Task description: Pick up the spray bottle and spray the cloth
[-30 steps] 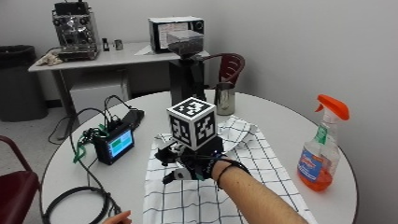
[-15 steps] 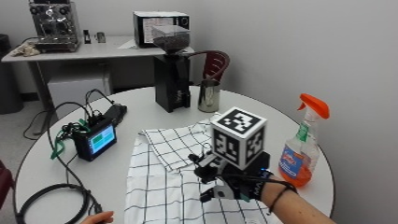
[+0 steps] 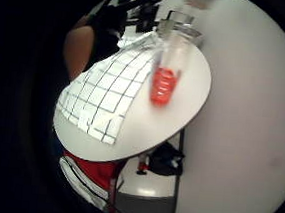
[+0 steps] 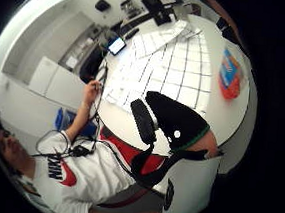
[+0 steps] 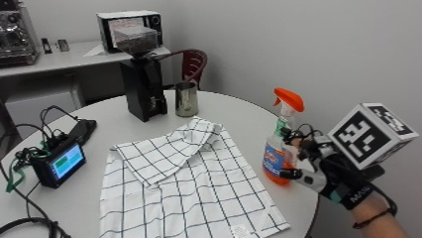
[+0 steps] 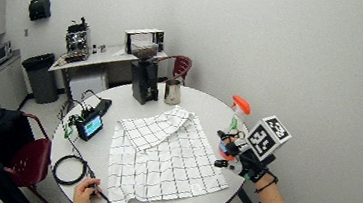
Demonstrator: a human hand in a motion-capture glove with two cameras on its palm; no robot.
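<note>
Open grip (image 5: 315, 166) beside plastic spray bottle (image 5: 282, 144)

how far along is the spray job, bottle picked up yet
Not yet. The gloved right hand is beside the spray bottle, fingers open toward its body without closing round it, and the bottle stands upright on the table. The checked cloth lies spread out beside it. Left to do: grip the bottle, lift it, aim the orange nozzle at the cloth and spray.

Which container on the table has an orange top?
The spray bottle beside the gloved right hand; its trigger head is orange, whereas the metal cup is plain steel.
</note>
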